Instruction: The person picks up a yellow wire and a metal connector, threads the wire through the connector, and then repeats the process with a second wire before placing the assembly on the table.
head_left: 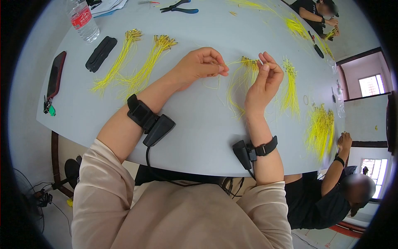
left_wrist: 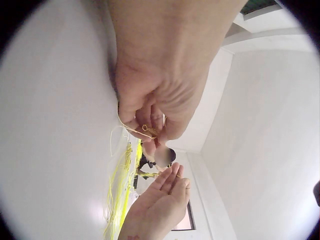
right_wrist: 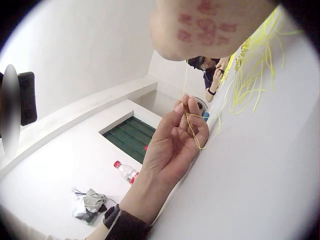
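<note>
My left hand [head_left: 201, 64] pinches a small gold spring-like coil with a ring end [left_wrist: 152, 131] between thumb and fingers, above the table. Yellow string [head_left: 237, 62] runs taut from there to my right hand [head_left: 264, 83], whose thumb and forefinger pinch it. A loose tail of the same string hangs below the left fingers and loops across the palm in the right wrist view. Behind and between the hands lies a bundle of yellow strings with gold ends [head_left: 250, 66]. Just right of the right hand is another yellow bundle [head_left: 290, 89].
Two gold-ended bundles [head_left: 152, 62] lie to the left, near a black case [head_left: 101, 54], a phone [head_left: 56, 74] and a water bottle [head_left: 84, 23]. Pliers [head_left: 180, 8] lie at the back. A larger yellow bundle [head_left: 321, 129] is at right, by a seated person [head_left: 323, 199].
</note>
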`<state>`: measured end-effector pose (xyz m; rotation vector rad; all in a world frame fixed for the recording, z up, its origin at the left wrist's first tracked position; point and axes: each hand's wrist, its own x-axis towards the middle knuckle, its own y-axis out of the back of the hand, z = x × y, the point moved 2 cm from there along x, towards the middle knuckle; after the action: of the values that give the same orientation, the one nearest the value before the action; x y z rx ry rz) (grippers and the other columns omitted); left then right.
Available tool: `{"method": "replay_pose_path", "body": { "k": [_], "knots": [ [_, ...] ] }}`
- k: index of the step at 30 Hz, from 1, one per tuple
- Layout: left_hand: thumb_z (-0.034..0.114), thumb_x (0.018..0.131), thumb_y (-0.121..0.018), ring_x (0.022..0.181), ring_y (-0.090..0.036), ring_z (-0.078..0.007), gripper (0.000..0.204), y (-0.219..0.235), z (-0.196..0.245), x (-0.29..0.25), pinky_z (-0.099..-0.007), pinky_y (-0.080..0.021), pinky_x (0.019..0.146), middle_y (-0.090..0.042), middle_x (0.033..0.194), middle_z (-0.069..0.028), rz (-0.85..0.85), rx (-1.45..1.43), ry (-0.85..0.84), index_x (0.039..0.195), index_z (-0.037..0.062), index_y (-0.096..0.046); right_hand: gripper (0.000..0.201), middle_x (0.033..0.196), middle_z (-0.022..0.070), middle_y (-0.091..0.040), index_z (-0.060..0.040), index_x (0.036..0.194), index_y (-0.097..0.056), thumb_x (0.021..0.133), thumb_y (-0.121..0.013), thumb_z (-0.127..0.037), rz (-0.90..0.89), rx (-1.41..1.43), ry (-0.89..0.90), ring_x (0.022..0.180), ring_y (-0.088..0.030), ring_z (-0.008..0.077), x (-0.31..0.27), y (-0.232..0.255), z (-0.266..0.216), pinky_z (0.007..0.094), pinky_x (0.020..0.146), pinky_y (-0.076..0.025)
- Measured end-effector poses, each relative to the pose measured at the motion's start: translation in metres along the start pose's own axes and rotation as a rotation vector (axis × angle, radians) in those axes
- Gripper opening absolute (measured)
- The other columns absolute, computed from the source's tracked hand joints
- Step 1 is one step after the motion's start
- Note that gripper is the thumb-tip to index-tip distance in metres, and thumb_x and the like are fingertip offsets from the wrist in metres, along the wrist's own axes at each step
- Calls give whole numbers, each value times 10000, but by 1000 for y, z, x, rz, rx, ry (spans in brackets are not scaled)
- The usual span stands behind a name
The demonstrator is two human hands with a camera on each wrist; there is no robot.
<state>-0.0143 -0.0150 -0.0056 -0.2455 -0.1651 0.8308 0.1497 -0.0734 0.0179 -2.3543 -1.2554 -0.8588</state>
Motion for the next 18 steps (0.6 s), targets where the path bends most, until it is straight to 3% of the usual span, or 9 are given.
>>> {"method": "replay_pose_path", "body": {
  "k": [18],
  "knots": [
    [77,828,-605,980,-594,-161,169,2,-1,1,-237,-441,776,-565,963,-8,61,9,-84,984,83,-539,122,1169,164,-481,-17,993,-405,943,-402,-129,2,-8,-15,1069,-517,222,0,0,-1,334,909,-429]
  ]
}}
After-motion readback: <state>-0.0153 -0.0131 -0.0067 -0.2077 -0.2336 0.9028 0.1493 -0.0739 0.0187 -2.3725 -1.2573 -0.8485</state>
